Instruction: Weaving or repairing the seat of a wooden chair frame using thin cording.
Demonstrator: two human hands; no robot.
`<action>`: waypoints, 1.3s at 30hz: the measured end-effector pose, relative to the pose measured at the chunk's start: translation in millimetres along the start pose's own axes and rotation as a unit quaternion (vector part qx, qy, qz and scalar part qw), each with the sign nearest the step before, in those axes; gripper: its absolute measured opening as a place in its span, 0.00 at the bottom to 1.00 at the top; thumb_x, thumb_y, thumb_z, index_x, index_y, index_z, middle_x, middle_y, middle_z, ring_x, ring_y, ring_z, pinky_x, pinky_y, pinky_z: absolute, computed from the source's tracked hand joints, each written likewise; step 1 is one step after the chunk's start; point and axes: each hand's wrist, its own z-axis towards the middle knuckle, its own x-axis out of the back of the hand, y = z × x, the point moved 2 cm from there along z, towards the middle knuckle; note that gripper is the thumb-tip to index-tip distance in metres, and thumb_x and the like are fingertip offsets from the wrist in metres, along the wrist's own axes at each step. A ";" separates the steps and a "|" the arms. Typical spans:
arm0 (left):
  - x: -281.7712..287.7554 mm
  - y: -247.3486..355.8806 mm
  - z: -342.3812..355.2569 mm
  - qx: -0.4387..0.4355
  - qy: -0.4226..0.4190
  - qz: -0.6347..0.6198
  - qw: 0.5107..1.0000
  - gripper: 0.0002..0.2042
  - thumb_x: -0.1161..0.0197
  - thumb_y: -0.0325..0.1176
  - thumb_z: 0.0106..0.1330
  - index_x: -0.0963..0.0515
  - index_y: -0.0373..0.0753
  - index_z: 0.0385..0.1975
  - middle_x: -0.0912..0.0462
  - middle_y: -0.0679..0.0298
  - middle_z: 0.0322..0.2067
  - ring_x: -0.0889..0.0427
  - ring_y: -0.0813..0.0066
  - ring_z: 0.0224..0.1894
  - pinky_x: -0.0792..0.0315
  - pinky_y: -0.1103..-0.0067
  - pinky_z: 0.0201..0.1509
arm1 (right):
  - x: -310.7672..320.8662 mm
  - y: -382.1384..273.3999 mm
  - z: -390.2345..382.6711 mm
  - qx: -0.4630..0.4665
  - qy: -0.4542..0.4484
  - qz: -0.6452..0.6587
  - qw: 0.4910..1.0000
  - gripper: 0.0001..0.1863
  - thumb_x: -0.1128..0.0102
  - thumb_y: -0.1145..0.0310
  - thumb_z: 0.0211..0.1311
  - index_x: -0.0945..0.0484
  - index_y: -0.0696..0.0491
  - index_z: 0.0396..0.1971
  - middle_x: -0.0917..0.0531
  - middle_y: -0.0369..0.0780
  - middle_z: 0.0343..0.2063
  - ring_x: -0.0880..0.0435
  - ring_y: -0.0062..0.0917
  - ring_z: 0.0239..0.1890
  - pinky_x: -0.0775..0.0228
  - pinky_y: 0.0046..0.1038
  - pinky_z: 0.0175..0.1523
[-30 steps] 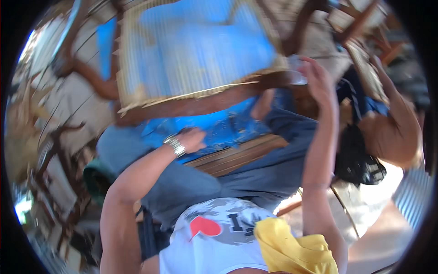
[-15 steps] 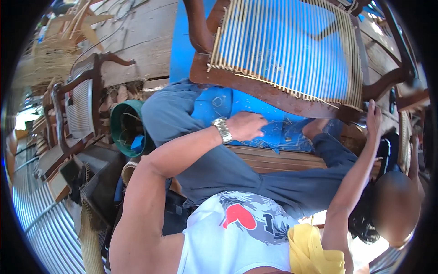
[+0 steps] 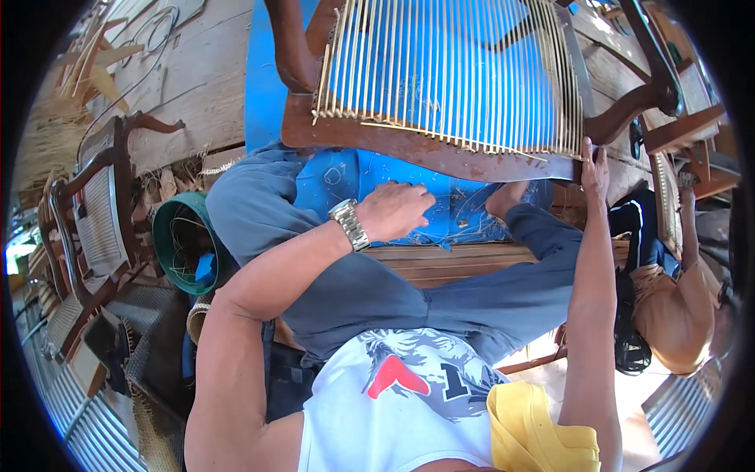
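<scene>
A dark brown wooden chair [image 3: 464,161] is tilted across my lap. Its seat is strung with parallel rows of pale cane strands [image 3: 448,79]. At the frame's right corner my right hand [image 3: 595,173] grips the wood, fingers pointing up along it. My left hand [image 3: 393,211], with a metal watch [image 3: 349,225] at the wrist, hovers palm down below the seat's front edge. Its fingers are loosely bent, thumb apart, with nothing visible in them. Beneath it is a blue sheet [image 3: 370,175] littered with cane scraps. One loose strand [image 3: 393,126] lies along the front rail.
A green bucket [image 3: 161,248] with scraps and something blue stands left of my knee. Another caned chair [image 3: 102,208] is farther left. Coiled cane [image 3: 149,39] lies on floorboards behind. At right, another person in a tan shirt [image 3: 668,315] sits close by, near more chair frames.
The whole view has shifted, so the chair appears farther left. My right hand keeps its place at the corner; my left hand stays under the seat edge. The person at right shows differently.
</scene>
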 end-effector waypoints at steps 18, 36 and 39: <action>-26.5 -20.8 10.9 0.096 -0.195 0.032 0.976 0.20 0.35 0.42 0.62 0.24 0.38 0.51 0.23 0.52 0.51 0.26 0.53 0.58 0.32 0.62 0.61 | 102.4 -134.6 -59.1 0.039 0.076 0.218 0.972 0.22 0.41 0.63 0.65 0.28 0.55 0.57 0.22 0.47 0.50 0.25 0.42 0.55 0.33 0.37 0.59; -27.0 -36.0 -4.5 0.132 -0.192 0.027 0.972 0.19 0.36 0.42 0.64 0.25 0.36 0.49 0.25 0.48 0.54 0.27 0.50 0.59 0.33 0.59 0.62 | 97.1 -158.8 -47.4 0.064 0.000 0.085 0.994 0.33 0.27 0.47 0.49 0.22 0.55 0.50 0.25 0.45 0.53 0.29 0.43 0.59 0.36 0.42 0.63; -28.0 -36.5 -8.5 0.129 -0.176 0.044 0.975 0.19 0.36 0.42 0.64 0.25 0.36 0.48 0.24 0.49 0.52 0.26 0.50 0.58 0.31 0.59 0.60 | 100.1 -163.4 -43.5 0.069 0.014 0.122 0.990 0.34 0.26 0.47 0.48 0.22 0.55 0.50 0.26 0.45 0.54 0.30 0.44 0.59 0.39 0.43 0.64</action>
